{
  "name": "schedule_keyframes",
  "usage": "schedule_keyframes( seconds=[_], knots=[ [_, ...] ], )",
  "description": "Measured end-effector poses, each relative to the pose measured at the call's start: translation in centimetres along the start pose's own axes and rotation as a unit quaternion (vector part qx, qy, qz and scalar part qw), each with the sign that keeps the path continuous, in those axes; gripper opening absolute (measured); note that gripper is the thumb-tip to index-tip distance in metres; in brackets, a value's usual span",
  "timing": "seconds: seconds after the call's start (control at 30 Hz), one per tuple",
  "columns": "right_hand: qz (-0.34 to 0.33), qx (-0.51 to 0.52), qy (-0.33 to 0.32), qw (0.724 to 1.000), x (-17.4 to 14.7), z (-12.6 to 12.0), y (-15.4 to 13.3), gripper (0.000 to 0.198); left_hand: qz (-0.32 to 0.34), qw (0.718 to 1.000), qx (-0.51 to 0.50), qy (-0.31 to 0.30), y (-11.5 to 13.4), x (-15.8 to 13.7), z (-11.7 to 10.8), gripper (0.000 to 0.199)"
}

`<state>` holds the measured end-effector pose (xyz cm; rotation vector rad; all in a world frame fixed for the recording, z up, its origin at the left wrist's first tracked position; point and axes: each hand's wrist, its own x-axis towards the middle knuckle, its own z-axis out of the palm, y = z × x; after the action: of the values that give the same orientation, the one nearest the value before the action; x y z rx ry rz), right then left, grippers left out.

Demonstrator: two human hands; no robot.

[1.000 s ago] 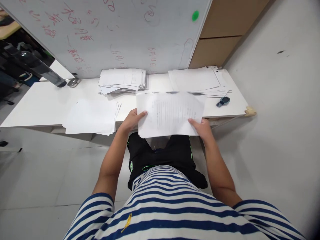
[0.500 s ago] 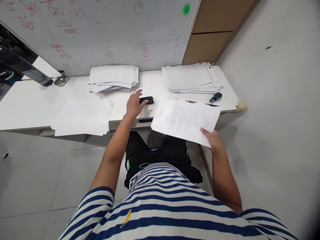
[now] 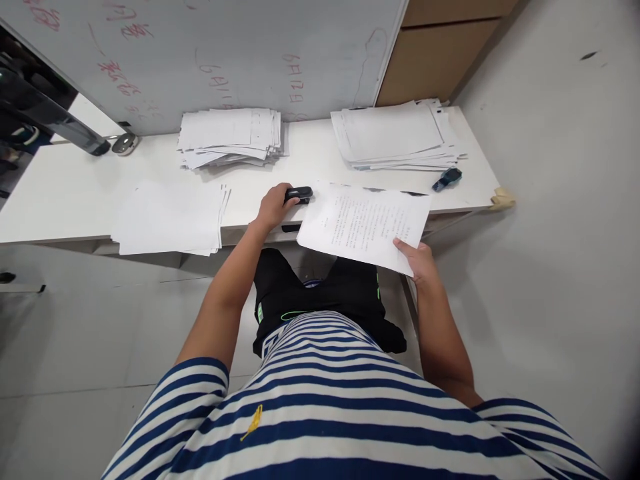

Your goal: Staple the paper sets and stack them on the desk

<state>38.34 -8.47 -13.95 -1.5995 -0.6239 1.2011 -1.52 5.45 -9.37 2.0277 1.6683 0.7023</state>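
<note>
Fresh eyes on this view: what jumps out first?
Probably the blue-and-white striped shirt filling the bottom middle. Next, the printed paper at the desk's front edge, held by the right hand, with the left hand on a black stapler beside it. Behind the desk, red writing marks the whiteboard.

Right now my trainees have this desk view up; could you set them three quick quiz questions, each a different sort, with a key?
1. True or false: the left hand grips a black stapler.
2. What does the right hand hold? A) a pen; B) printed paper; C) a cup.
3. Fill in the number: along the back of the white desk lie ___ paper stacks.

Key: 1. True; 2. B; 3. two.
</note>
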Motion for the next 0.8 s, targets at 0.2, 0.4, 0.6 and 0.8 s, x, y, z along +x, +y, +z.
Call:
schedule_keyframes(
  seconds=[0.2, 0.4, 0.6, 0.8],
  knots=[
    [0.008, 0.004, -0.023, 1.000, 0.1, 0.6, -0.1, 0.042, 0.025, 0.999, -0.005, -0.022, 0.1, -0.5, 0.1, 0.039],
    [0.008, 0.009, -0.052, 0.999, -0.2, 1.2, -0.5, 0.043, 0.010, 0.995, -0.053, -0.082, 1.0, 0.0, -2.0, 0.039],
    [0.003, 0.006, -0.070, 0.998, 0.4, 0.6, 0.0, 0.041, 0.007, 0.991, -0.130, 0.005, 2.8, 4.4, -1.3, 0.039],
    [-0.001, -0.007, -0.067, 0.998, -0.4, 0.6, 0.0, 0.040, -0.016, 0.996, -0.071, 0.052, 3.7, 7.0, 3.7, 0.052]
  ],
)
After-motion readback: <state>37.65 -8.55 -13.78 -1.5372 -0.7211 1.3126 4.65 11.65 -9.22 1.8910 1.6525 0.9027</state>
